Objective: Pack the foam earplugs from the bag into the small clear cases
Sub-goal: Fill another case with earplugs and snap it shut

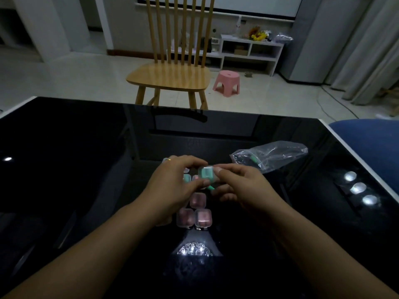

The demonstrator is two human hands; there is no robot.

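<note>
My glossy black glass desk [86, 169] fills the lower view, its white edge running along the far side and the right. Beyond it stands a pale wooden chair with a tall slatted back [170, 76], and to its right on the floor a small pink plastic stool [226, 82]. A low white shelf unit [251, 51] sits against the far wall.

On the desk, right of my hands, lies a crumpled clear plastic bag [272, 155], its mouth turned toward me, with something green showing inside near the opening. My left hand [172, 186] and right hand [241, 186] meet above the middle of the desk. Between them I hold one small clear square case with green foam inside [206, 174]; the fingers of both hands are closed around it, left thumb on its near edge, right thumb at its right side. A green foam earplug [210, 187] pokes out just below the case, between my hands; whether it is inside the case or pinched under it I cannot tell.

Nearer to me, three small clear cases holding pink foam [197, 212] rest on the desk, one behind and two side by side in front, touching. More cases, green and pink, sit partly hidden under my left hand [187, 178]. A thin gold ring [170, 159] shows on one left finger.
</note>
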